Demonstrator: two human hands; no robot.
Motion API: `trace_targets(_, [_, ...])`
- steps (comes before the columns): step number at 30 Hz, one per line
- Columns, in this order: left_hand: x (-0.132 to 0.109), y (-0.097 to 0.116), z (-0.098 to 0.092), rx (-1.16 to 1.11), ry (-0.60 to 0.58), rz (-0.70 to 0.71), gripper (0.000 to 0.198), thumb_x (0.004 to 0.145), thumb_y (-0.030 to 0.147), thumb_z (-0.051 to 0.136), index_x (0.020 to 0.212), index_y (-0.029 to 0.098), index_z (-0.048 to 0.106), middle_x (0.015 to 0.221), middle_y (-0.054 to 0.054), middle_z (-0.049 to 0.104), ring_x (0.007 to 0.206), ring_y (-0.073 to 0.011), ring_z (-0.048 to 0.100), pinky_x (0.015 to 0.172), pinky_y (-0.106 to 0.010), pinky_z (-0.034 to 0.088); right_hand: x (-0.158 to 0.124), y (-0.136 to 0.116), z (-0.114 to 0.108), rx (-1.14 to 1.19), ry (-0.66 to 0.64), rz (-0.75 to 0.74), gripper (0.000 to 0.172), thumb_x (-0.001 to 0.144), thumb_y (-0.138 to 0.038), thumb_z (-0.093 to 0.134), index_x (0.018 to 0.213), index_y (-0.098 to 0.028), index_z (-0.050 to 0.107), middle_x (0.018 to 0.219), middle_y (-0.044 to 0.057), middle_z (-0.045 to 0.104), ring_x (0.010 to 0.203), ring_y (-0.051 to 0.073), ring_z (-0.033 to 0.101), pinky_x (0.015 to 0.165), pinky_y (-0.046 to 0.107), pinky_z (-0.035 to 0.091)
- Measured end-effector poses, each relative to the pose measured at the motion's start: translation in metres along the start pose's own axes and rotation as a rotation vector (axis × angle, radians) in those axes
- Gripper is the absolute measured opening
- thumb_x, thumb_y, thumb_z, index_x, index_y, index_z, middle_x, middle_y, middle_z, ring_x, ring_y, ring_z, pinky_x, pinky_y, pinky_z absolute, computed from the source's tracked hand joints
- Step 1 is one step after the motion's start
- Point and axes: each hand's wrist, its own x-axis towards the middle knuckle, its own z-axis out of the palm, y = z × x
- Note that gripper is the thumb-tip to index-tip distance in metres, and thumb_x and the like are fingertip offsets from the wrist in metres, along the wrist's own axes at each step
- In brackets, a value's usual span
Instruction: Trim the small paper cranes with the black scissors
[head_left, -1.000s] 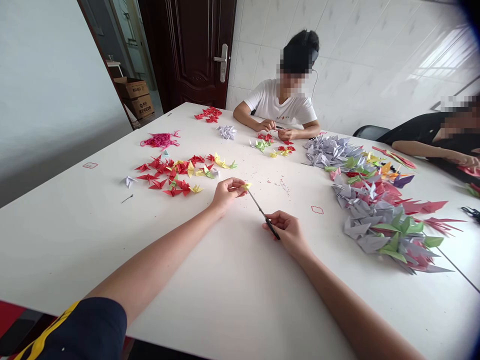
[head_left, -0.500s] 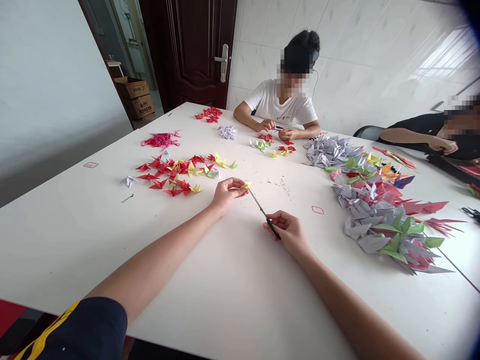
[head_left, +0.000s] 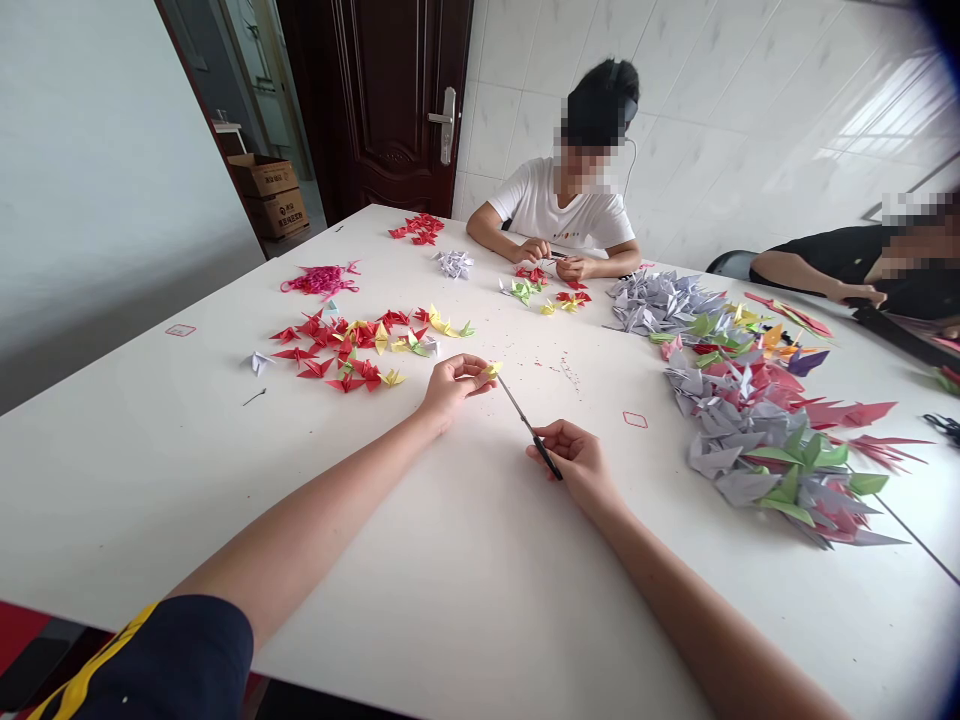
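My left hand [head_left: 452, 383] rests on the white table [head_left: 465, 560] and pinches a small yellow folded paper piece [head_left: 493, 370] between its fingertips. My right hand [head_left: 576, 461] lies a little nearer and to the right, its fingers closed round the dark handle of a thin metal tool [head_left: 527, 426]. The tool's tip reaches up to the yellow piece. Just left of my left hand lies a scatter of small red and yellow folded paper pieces [head_left: 352, 345].
A big heap of grey, red and green folded paper [head_left: 757, 410] fills the right side. A pink thread bundle [head_left: 321, 280] lies far left. A person in white [head_left: 562, 205] sits across the table, another person in black [head_left: 870, 265] at the right.
My hands have stayed in place. The arm of the person in black at the right has shifted over the table.
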Motion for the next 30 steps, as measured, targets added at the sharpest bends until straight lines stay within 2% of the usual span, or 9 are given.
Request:
trace_targets(7, [-0.0012, 0.0013, 0.0013, -0.012, 0.008, -0.016, 0.033, 0.061, 0.026, 0.082, 0.085, 0.013, 0.063, 0.078, -0.002, 0.063, 0.077, -0.0160, 0.067, 0.088, -0.040, 0.054, 0.0011, 0.0016, -0.0012, -0.004, -0.033, 0.003, 0.038, 0.063, -0.046, 0.082, 0.085, -0.020, 0.066, 0.064, -0.002, 0.057, 0.056, 0.011, 0.050, 0.048, 0.025, 0.038])
trace_targets(14, [-0.0011, 0.0017, 0.0015, -0.015, -0.014, -0.001, 0.034, 0.062, 0.029, 0.083, 0.084, 0.012, 0.063, 0.079, -0.003, 0.064, 0.076, -0.0153, 0.067, 0.087, -0.040, 0.054, 0.0006, 0.0015, 0.0001, -0.021, -0.006, 0.017, 0.042, 0.060, -0.048, 0.083, 0.085, -0.019, 0.066, 0.066, 0.000, 0.057, 0.060, 0.014, 0.054, 0.049, 0.025, 0.038])
trace_targets(17, [-0.0012, 0.0023, 0.0013, -0.022, -0.011, -0.018, 0.035, 0.062, 0.030, 0.083, 0.085, 0.012, 0.062, 0.079, -0.003, 0.065, 0.076, -0.0161, 0.068, 0.088, -0.040, 0.054, -0.0001, 0.0013, 0.0003, -0.021, 0.022, 0.006, 0.042, 0.060, -0.047, 0.083, 0.086, -0.019, 0.066, 0.065, -0.001, 0.056, 0.059, 0.013, 0.051, 0.049, 0.025, 0.038])
trace_targets(23, [0.0002, 0.0022, -0.0001, -0.016, 0.006, -0.058, 0.026, 0.071, 0.026, 0.076, 0.088, 0.013, 0.061, 0.078, -0.005, 0.068, 0.078, -0.0186, 0.070, 0.087, -0.037, 0.054, 0.0004, 0.0028, -0.0004, -0.009, 0.072, -0.031, 0.037, 0.066, -0.046, 0.080, 0.088, -0.021, 0.064, 0.067, -0.002, 0.056, 0.058, 0.011, 0.047, 0.050, 0.025, 0.037])
trace_targets(30, [0.0016, 0.0025, -0.0015, -0.047, 0.039, -0.072, 0.020, 0.072, 0.019, 0.072, 0.087, 0.013, 0.060, 0.075, -0.004, 0.068, 0.071, -0.0153, 0.069, 0.082, -0.033, 0.054, -0.0027, 0.0027, -0.0007, 0.017, 0.035, -0.051, 0.033, 0.065, -0.039, 0.081, 0.087, -0.020, 0.065, 0.065, -0.002, 0.056, 0.057, 0.011, 0.047, 0.049, 0.024, 0.036])
